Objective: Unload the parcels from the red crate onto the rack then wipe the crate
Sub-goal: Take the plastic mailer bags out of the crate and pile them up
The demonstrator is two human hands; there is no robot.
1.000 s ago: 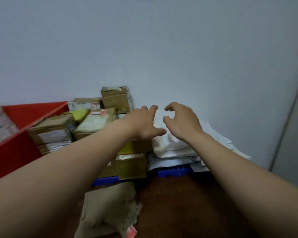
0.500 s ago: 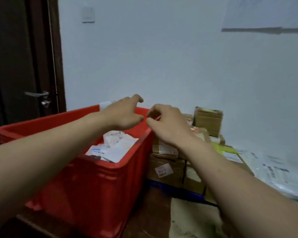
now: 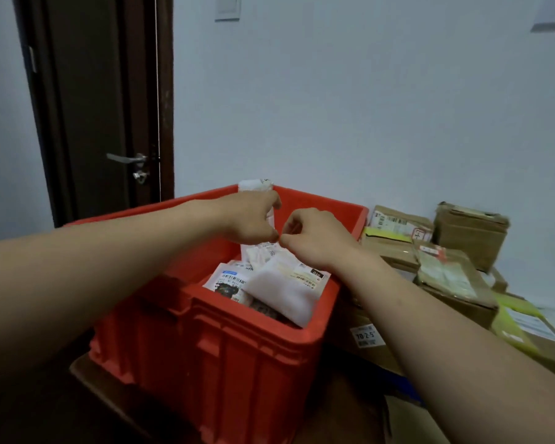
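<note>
Left hand [image 3: 250, 216] grips upright white parcel [image 3: 255, 186] at red crate's [image 3: 237, 318] far wall; right hand [image 3: 314, 238] pinches its lower edge.

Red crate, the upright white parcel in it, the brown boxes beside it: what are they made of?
Red crate: moulded plastic, with ribbed, slightly glossy walls. Upright white parcel: probably soft plastic film; it wrinkles. Brown boxes: cardboard, matte, taped seams.
</note>
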